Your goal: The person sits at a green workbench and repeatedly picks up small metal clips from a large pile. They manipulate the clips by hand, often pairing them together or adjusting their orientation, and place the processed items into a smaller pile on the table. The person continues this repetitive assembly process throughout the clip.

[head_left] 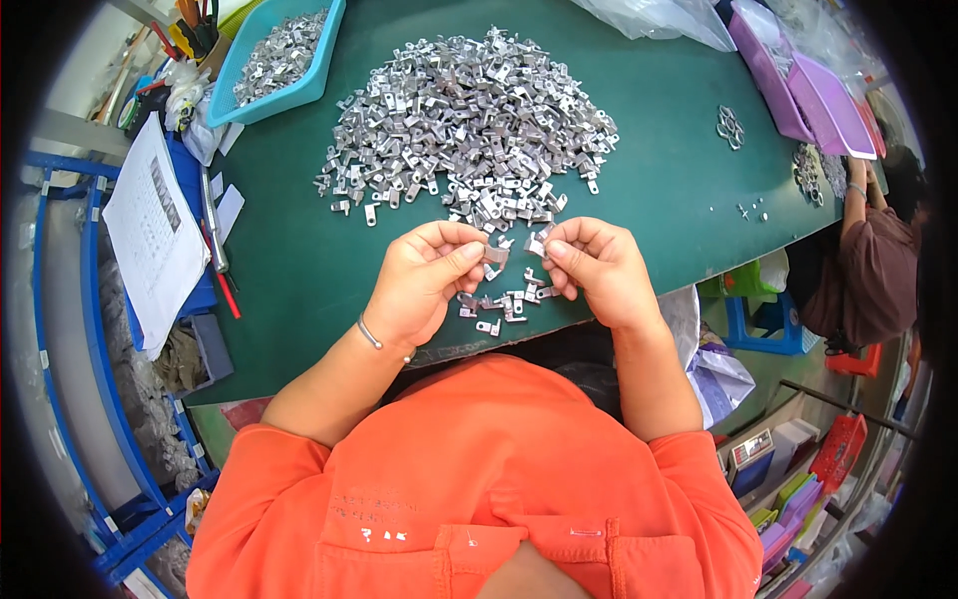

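Left hand (424, 282): thumb and forefinger nearly together, pinching a metal clip (497, 256). Right hand (605, 268): same pinch, second clip (535, 246). Both over green bench (284, 205), near side of heap (479, 110).

Two hands (421, 285) (609, 272) here, one metal bracket (496, 256) (536, 246) each. One turquoise basket (274, 104), one bracket heap (469, 115) too big to count.

bent silvery brackets (479, 120) heaped; singles in left hand (419, 280), right hand (609, 275)
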Demonstrator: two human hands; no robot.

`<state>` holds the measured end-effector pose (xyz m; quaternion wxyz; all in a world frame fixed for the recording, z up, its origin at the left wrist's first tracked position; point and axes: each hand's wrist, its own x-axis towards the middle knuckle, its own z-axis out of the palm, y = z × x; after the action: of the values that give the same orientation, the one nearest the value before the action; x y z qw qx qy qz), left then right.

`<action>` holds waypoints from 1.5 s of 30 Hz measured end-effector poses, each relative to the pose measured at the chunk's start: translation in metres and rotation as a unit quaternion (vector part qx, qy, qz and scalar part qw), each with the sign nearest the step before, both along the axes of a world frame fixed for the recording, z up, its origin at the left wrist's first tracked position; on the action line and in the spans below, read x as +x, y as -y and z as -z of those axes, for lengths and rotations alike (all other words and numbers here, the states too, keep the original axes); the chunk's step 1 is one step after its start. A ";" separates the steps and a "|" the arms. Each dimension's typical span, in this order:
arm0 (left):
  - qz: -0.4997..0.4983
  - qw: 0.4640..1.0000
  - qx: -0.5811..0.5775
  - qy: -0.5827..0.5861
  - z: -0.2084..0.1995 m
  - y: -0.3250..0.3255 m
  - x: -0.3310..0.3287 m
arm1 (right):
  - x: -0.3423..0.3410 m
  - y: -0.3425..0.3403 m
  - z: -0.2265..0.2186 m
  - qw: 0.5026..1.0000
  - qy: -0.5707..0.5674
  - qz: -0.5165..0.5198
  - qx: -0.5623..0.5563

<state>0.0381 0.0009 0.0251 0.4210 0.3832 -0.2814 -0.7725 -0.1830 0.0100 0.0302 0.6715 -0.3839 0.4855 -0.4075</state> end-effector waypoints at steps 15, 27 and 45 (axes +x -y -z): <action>0.122 0.745 -0.484 0.442 0.005 -0.015 0.012 | 0.000 -0.020 0.008 0.996 -0.072 0.026 -0.038; -0.119 0.951 -0.195 0.210 -0.016 0.016 0.016 | 0.041 0.002 0.011 0.803 -0.394 0.028 -0.447; -0.106 0.942 -0.201 0.247 -0.026 0.068 0.045 | 0.012 -0.014 0.013 0.974 -0.019 0.060 -0.217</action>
<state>0.0830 -0.0666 0.0508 0.4863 0.4970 -0.4838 -0.5314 -0.1712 0.0238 0.0177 0.5370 -0.4982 0.4206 -0.5353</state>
